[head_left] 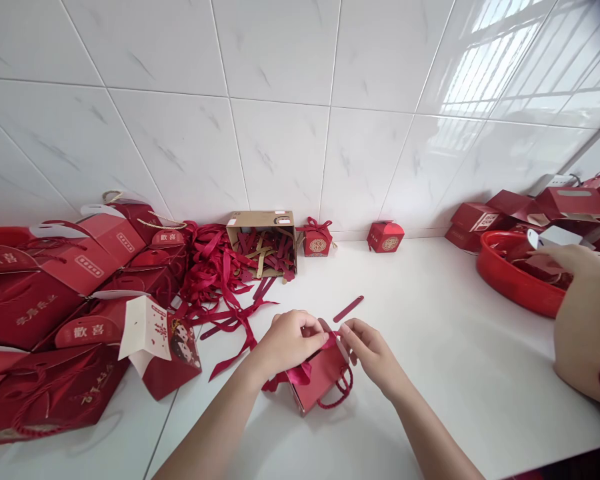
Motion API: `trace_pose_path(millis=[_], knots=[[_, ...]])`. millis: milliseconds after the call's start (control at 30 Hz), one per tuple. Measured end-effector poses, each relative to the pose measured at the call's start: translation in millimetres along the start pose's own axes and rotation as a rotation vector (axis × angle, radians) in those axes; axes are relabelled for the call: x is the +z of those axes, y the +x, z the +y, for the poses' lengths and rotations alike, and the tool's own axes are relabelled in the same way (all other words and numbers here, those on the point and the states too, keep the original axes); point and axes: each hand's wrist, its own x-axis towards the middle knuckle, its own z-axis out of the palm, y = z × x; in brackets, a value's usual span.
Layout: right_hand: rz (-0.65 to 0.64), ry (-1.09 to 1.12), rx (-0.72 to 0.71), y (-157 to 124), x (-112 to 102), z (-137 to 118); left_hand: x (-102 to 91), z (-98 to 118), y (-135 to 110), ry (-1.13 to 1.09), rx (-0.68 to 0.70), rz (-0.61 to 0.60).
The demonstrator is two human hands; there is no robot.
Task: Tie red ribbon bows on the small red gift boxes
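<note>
both hands [330, 343] – red gift box [320, 380]

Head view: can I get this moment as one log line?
left hand: pinching ribbon | right hand: pinching ribbon | red gift box: on white counter

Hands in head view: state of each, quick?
Left hand: shut on red ribbon atop the small red box.
Right hand: pinching the same ribbon.

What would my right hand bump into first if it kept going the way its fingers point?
Probably the left hand: the right hand points left across the small red box, fingertips nearly meeting at its ribbon.
</note>
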Motion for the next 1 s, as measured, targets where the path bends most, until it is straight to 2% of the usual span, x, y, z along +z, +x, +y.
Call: trace_pose_path(millis=[100, 167, 233, 333, 467, 600, 700, 900, 1000], knots=[[-0.112, 0.063, 0.023, 4.1, 0.4, -1.6, -1.1, 1.7, -1.0, 0.012, 0.007, -0.002], [-0.139, 0.130, 0.017, 6.3, -1.0, -3.0, -5.7, 4.6, -6.6, -0.005, -0.002, 0.010], [-0.120, 0.204, 0.004, 8.1, -4.4, -3.7, -12.2, 8.1, -18.1, 0.015, -0.017, 0.062], [-0.066, 0.311, 0.010, 9.3, -12.1, -4.6, -16.9, 10.4, -41.9, 0.161, -0.061, 0.112], [-0.010, 0.420, 0.007, 7.1, -21.5, -7.3, -1.4, 6.3, -62.8, 0.308, -0.095, 0.146], [0.017, 0.494, -0.061, 2.2, -29.3, -12.7, 19.5, 1.5, -60.6, 0.317, -0.104, 0.160], [0.055, 0.521, -0.140, -3.9, -38.6, -19.8, 25.2, 0.8, -54.1, 0.360, -0.122, 0.142], [0.245, 0.609, -0.366, -23.4, -69.6, -35.5, 30.2, 2.8, -40.5, 0.653, -0.115, 0.080], [0.341, 0.604, -0.425, -30.6, -83.2, -40.3, 36.3, 2.4, -35.2, 0.754, -0.113, 0.073]])
